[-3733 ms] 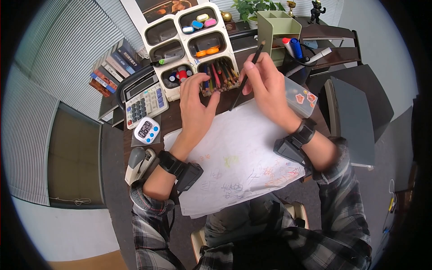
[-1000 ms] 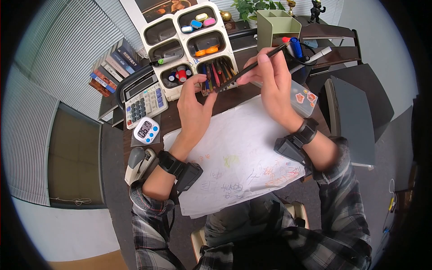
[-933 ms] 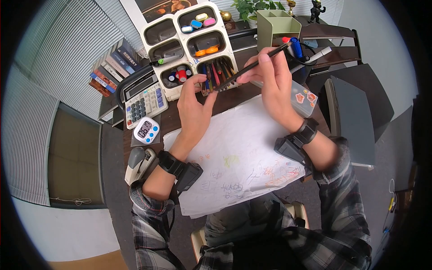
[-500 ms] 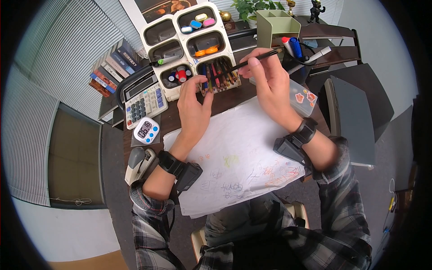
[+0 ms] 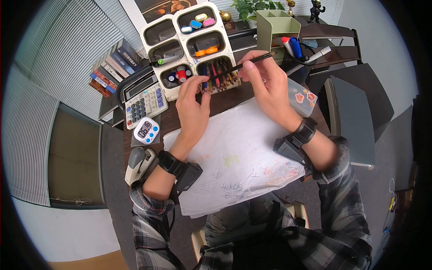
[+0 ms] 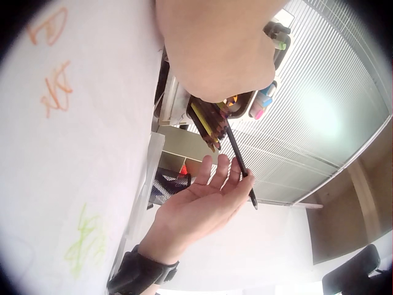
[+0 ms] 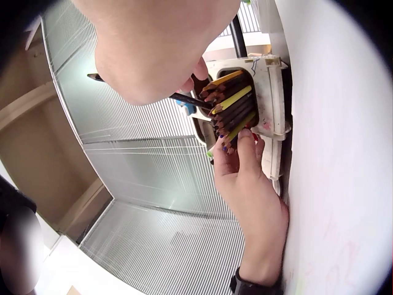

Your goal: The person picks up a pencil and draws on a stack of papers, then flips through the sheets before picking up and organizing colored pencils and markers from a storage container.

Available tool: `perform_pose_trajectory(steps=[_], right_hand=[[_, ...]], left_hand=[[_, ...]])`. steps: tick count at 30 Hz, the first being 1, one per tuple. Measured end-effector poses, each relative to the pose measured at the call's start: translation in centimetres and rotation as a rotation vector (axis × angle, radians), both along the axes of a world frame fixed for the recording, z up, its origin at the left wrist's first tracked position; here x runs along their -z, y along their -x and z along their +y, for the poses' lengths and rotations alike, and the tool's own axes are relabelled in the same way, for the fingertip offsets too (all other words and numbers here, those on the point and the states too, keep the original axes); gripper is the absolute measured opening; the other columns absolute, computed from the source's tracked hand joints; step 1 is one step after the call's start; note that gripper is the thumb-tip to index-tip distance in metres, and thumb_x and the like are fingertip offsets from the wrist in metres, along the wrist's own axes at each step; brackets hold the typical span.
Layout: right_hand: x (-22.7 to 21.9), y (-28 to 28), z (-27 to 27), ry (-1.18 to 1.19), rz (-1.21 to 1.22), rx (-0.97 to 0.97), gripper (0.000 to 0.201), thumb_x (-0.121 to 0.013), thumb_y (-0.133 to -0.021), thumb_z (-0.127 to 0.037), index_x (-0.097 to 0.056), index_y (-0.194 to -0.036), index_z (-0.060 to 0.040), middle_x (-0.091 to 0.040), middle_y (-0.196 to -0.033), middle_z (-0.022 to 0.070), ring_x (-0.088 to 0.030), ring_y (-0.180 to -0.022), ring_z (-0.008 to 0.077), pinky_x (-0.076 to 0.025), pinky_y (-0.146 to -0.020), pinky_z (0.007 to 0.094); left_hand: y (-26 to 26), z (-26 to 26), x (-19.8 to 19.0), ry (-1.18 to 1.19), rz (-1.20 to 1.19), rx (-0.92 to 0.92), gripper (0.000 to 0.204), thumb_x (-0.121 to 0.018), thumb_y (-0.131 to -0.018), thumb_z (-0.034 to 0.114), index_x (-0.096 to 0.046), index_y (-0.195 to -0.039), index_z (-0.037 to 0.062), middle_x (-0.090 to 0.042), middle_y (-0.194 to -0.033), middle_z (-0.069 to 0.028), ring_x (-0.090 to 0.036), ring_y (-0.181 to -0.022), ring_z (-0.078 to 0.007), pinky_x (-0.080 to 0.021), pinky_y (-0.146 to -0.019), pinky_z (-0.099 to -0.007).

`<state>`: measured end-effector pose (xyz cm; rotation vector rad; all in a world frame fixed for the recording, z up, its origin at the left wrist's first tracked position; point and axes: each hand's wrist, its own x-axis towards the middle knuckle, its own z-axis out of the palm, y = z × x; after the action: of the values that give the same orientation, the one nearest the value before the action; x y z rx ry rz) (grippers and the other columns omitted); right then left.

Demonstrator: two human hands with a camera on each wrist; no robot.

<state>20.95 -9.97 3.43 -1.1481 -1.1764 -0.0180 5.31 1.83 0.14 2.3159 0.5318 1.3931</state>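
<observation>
In the head view my right hand (image 5: 269, 87) pinches a slim black pencil (image 5: 252, 61) between thumb and fingers. It slants across the lower right compartment of a white organizer (image 5: 193, 60), one end above the coloured pencils (image 5: 217, 76). My left hand (image 5: 192, 108) is at that compartment's left side, thumb and fingers round the pencils' ends. The left wrist view shows the right hand (image 6: 206, 206) with the black pencil (image 6: 236, 147) pointing at the bundle. In the right wrist view the left hand's thumb (image 7: 245, 150) lies against coloured pencils (image 7: 233, 114) with sharpened tips.
Marked white paper (image 5: 234, 157) lies below the hands. A calculator (image 5: 146, 105), a timer (image 5: 146, 130) and a stapler (image 5: 139, 164) are at the left. A clear box with stickers (image 5: 301, 99), markers (image 5: 294, 47) and a green holder (image 5: 276, 27) are at the right.
The black pencil stood steeply beside the organizer and now slants flatter, its left end over the compartment. My left hand has shifted slightly left; the right has kept hold of the pencil.
</observation>
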Motion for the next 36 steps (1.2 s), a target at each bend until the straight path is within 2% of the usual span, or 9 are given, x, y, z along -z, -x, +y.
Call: perform_pose_trajectory(steps=[3,5,17,21,28,30,33,35,36], right_hand=[[-0.14,0.05,-0.06,0.004,-0.006,0.008,0.015,-0.059,-0.099,-0.012,-0.059,-0.103,0.0029,-0.066,-0.092,0.0092,-0.069,-0.078,0.0148,-0.054,-0.062,0.0269],[-0.15,0.05,-0.07,0.009,-0.007,0.014,0.015,-0.059,-0.099,-0.011,-0.059,-0.103,0.003,-0.066,-0.092,0.0093,-0.069,-0.077,0.0149,-0.054,-0.062,0.0271],[-0.36,0.22,-0.25,0.024,-0.009,0.06,0.013,-0.061,-0.098,-0.01,-0.062,-0.104,0.0018,-0.066,-0.092,0.0096,-0.067,-0.075,0.0156,-0.055,-0.064,0.0278],[-0.39,0.28,-0.16,0.014,-0.028,0.074,0.013,-0.062,-0.097,-0.008,-0.064,-0.106,0.0013,-0.066,-0.094,0.01,-0.066,-0.074,0.0163,-0.055,-0.065,0.028],[-0.26,-0.01,-0.09,0.022,-0.105,0.086,0.015,-0.062,-0.096,-0.006,-0.066,-0.109,-0.0014,-0.065,-0.097,0.0108,-0.067,-0.076,0.0186,-0.056,-0.066,0.0287],[-0.05,-0.28,0.06,0.061,-0.229,0.088,0.018,-0.061,-0.096,-0.006,-0.066,-0.112,-0.0025,-0.064,-0.097,0.0117,-0.067,-0.079,0.0213,-0.056,-0.07,0.0307],[0.55,-0.41,0.3,0.14,-0.238,0.024,0.02,-0.061,-0.094,-0.006,-0.065,-0.114,-0.0029,-0.064,-0.097,0.0128,-0.065,-0.086,0.0255,-0.054,-0.075,0.0339],[0.37,-0.48,0.14,0.177,-0.271,0.034,0.021,-0.061,-0.093,-0.007,-0.064,-0.114,-0.0027,-0.064,-0.097,0.0134,-0.064,-0.089,0.0275,-0.053,-0.077,0.0355],[0.31,-0.5,0.08,0.215,-0.306,0.043,0.022,-0.062,-0.093,-0.007,-0.064,-0.115,-0.0024,-0.065,-0.097,0.0141,-0.063,-0.093,0.0295,-0.052,-0.08,0.037]], left_hand=[[0.05,-0.44,-0.39,0.099,0.006,-0.03,0.024,-0.067,-0.088,0.002,-0.066,-0.112,0.0028,-0.063,-0.11,-0.0127,-0.065,-0.094,-0.0262,-0.053,-0.08,-0.0347],[0.03,-0.43,-0.39,0.09,0.009,-0.076,0.022,-0.069,-0.09,0.007,-0.067,-0.112,0.0036,-0.063,-0.105,-0.0112,-0.066,-0.089,-0.0227,-0.053,-0.075,-0.0333],[-0.03,-0.51,-0.33,0.177,0.02,-0.093,0.024,-0.069,-0.09,0.007,-0.067,-0.114,0.0053,-0.064,-0.088,-0.0087,-0.064,-0.078,-0.0189,-0.052,-0.07,-0.0316],[-0.16,-0.26,0.01,0.137,-0.014,-0.063,0.026,-0.069,-0.09,0.006,-0.066,-0.115,0.0052,-0.065,-0.09,-0.0095,-0.064,-0.079,-0.0195,-0.052,-0.071,-0.0324],[-0.16,-0.01,0.29,0.117,-0.01,-0.057,0.026,-0.066,-0.091,0.006,-0.066,-0.117,0.0045,-0.071,-0.093,-0.0106,-0.065,-0.078,-0.0163,-0.051,-0.07,-0.0287],[-0.15,0.05,0.37,0.122,-0.006,-0.054,0.026,-0.066,-0.091,0.006,-0.065,-0.117,0.0045,-0.071,-0.094,-0.0108,-0.065,-0.077,-0.0161,-0.051,-0.07,-0.0286],[-0.14,-0.02,0.34,0.12,-0.002,-0.055,0.028,-0.065,-0.092,0.005,-0.064,-0.119,0.0044,-0.072,-0.096,-0.011,-0.064,-0.076,-0.0158,-0.051,-0.069,-0.0286],[-0.11,-0.2,0.21,0.19,-0.006,-0.041,0.029,-0.065,-0.089,0.004,-0.064,-0.118,0.004,-0.07,-0.096,-0.0144,-0.068,-0.087,-0.0235,-0.052,-0.075,-0.0336],[-0.13,-0.22,0.22,0.19,-0.006,-0.041,0.029,-0.065,-0.089,0.004,-0.064,-0.118,0.004,-0.07,-0.096,-0.0144,-0.068,-0.087,-0.0235,-0.052,-0.075,-0.0336]])
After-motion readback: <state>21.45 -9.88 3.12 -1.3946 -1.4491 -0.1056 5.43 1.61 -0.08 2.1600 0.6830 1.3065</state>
